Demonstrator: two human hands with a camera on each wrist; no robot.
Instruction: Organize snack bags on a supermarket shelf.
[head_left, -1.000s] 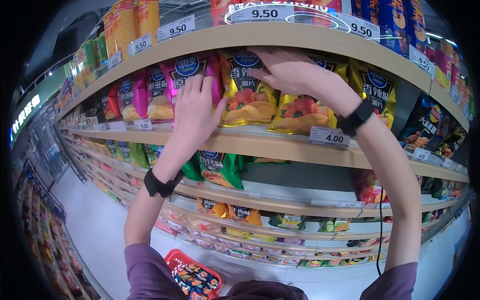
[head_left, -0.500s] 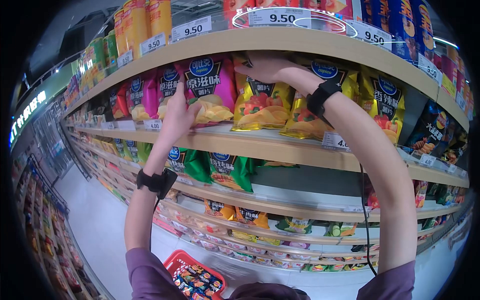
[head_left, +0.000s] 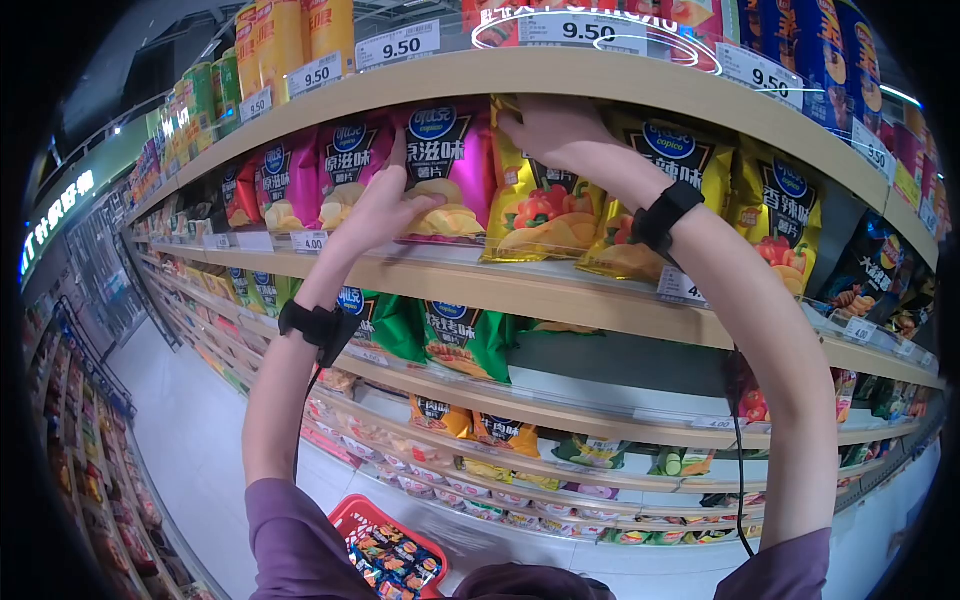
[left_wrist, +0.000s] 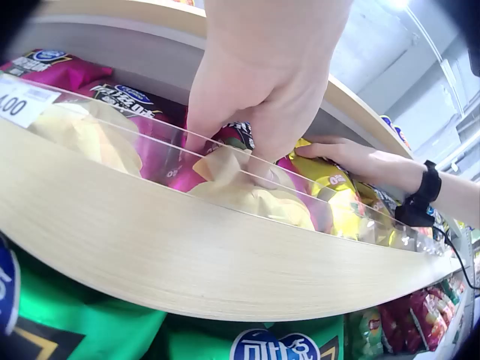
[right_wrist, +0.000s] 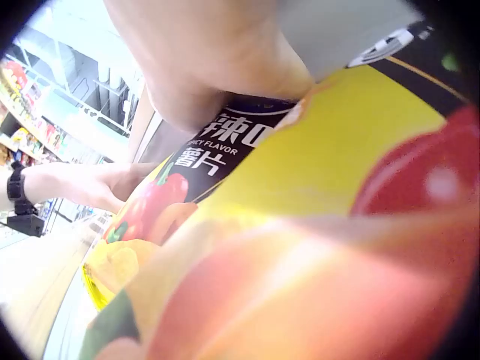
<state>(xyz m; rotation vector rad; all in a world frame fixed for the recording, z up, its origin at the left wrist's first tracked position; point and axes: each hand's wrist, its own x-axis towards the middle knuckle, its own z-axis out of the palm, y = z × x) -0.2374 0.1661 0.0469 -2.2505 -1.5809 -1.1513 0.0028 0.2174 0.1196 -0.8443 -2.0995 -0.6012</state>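
Note:
My left hand (head_left: pixel 378 208) reaches to a pink chip bag (head_left: pixel 462 165) on the upper shelf. Its fingers (left_wrist: pixel 199 124) extend along the bag's left side, beside the neighbouring pink chip bag (head_left: pixel 345 180), while the thumb lies across the front. To the right, my right hand (head_left: pixel 560 133) grips the top of a yellow spicy-flavour chip bag (head_left: pixel 540 225), its fingertips partly hidden behind the bag. The right wrist view shows the yellow bag close up with the hand over its upper edge. Both bags stand upright behind a clear plastic lip.
The wooden shelf above (head_left: pixel 640 82) overhangs both hands and carries chip canisters (head_left: pixel 325 40). More yellow bags (head_left: pixel 775 215) stand at right. Green bags (head_left: pixel 465 345) fill part of the shelf below. A red basket (head_left: pixel 355 510) with several dark packets is on the floor.
My left hand has shifted from lying flat on the pink bag's front to its left side. My right hand has moved left to the top of the left yellow bag.

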